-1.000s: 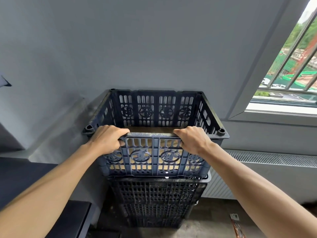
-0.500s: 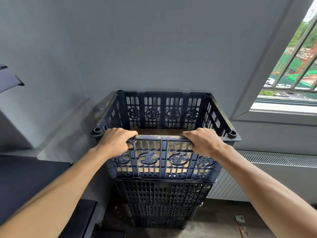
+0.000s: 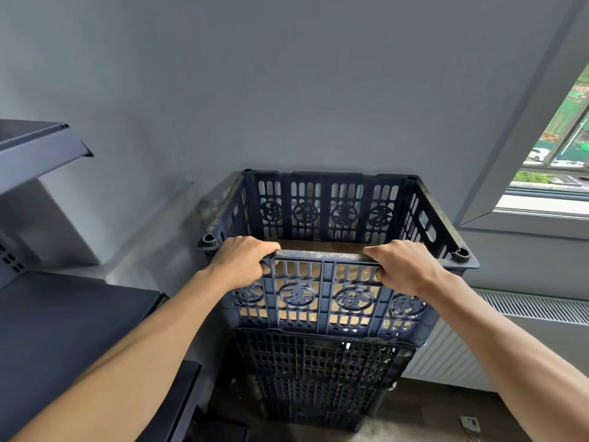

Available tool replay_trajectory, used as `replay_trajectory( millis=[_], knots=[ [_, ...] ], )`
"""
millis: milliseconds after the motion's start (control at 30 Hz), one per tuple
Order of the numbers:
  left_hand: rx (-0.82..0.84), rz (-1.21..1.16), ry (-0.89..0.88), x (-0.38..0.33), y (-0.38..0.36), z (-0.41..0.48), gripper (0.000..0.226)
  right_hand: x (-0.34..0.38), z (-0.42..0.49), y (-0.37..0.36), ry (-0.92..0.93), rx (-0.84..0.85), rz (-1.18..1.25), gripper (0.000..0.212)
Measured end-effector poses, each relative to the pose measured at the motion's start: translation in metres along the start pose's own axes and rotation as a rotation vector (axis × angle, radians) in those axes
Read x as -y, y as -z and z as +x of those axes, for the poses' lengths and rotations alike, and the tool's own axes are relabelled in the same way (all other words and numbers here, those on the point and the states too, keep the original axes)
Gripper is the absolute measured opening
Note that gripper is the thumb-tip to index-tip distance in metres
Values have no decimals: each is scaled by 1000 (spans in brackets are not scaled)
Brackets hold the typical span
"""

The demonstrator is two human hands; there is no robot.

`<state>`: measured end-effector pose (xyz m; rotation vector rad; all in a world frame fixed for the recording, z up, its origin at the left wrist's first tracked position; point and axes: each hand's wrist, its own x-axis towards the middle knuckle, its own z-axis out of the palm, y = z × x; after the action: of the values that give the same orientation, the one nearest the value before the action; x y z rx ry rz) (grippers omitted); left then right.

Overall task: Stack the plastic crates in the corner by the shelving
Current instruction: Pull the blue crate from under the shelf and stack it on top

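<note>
A dark blue slotted plastic crate point(image 3: 322, 212) sits on top of a stack of darker crates point(image 3: 318, 378) in the corner against the grey wall. Brown cardboard shows inside it. My left hand point(image 3: 242, 266) grips the left part of its near rim, fingers curled over the edge. At the right part of the same rim my right hand point(image 3: 401, 269) grips it the same way. The upper crate looks seated level on the one below.
Dark grey metal shelving point(image 3: 38, 148) stands at the left, with a lower shelf point(image 3: 63, 330) close to the stack. A white radiator point(image 3: 526, 311) runs along the wall at the right under a window point(image 3: 554, 161). A small object point(image 3: 470, 424) lies on the floor.
The view has shifted so the crate stack sits further right and the shelving shows more at the left. Both hands keep the same grip on the near rim.
</note>
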<state>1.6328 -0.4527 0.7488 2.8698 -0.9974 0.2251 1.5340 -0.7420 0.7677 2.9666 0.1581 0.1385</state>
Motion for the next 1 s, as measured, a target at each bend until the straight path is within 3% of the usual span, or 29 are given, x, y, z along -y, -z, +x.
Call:
replay_trajectory(
  millis=[400, 733, 900, 1000],
  knots=[
    [49, 25, 14, 0, -4, 7, 19, -1, -3, -8, -49, -11, -21, 20],
    [83, 111, -18, -10, -4, 5, 49, 9, -3, -4, -141, 6, 102, 20],
    [137, 58, -3, -17, -6, 5, 70, 13, -5, -11, -164, -60, 88, 51],
    [142, -62, -55, -31, -9, 1, 79, 15, -8, -19, -173, -142, 81, 50]
  ],
)
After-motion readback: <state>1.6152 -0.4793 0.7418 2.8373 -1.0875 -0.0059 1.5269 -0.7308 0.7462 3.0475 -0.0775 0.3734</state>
